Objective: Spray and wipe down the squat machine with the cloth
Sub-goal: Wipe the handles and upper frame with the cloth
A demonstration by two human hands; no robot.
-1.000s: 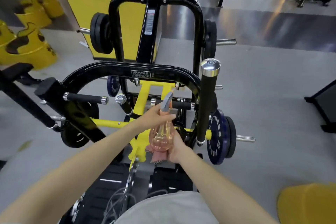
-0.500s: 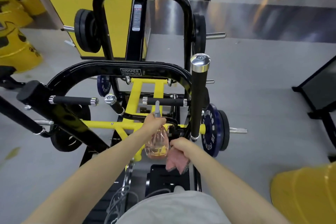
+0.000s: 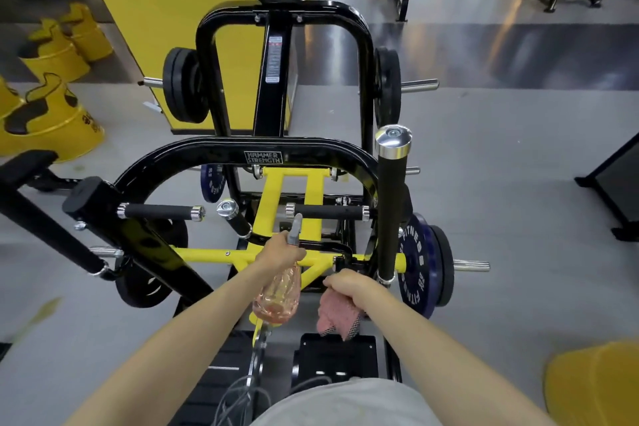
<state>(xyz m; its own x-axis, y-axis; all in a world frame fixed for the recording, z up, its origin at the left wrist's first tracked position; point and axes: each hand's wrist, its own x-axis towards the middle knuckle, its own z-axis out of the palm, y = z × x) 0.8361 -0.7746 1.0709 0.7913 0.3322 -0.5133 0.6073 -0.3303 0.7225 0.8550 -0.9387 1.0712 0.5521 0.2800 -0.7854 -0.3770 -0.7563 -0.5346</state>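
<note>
The black and yellow squat machine [image 3: 262, 156] fills the middle of the head view. My left hand [image 3: 281, 252] grips the neck of a clear pink spray bottle [image 3: 276, 297], its grey nozzle pointing up toward the yellow frame. Just to the right, my right hand [image 3: 349, 287] is closed on a bunched pink cloth [image 3: 333, 316] that hangs below the fist, over the black foot plate [image 3: 337, 356]. The two hands are a short gap apart.
An upright black handle with a chrome cap [image 3: 392, 204] stands right of my right hand. Weight plates [image 3: 420, 263] hang on the machine's right side. Yellow barrels [image 3: 48, 114] sit on the grey floor at left, and other gym equipment stands at the back right.
My hands have come apart: the cloth hand slid off the bottle's base to the right, and the bottle now hangs from my left hand alone. The view tilted up a little.
</note>
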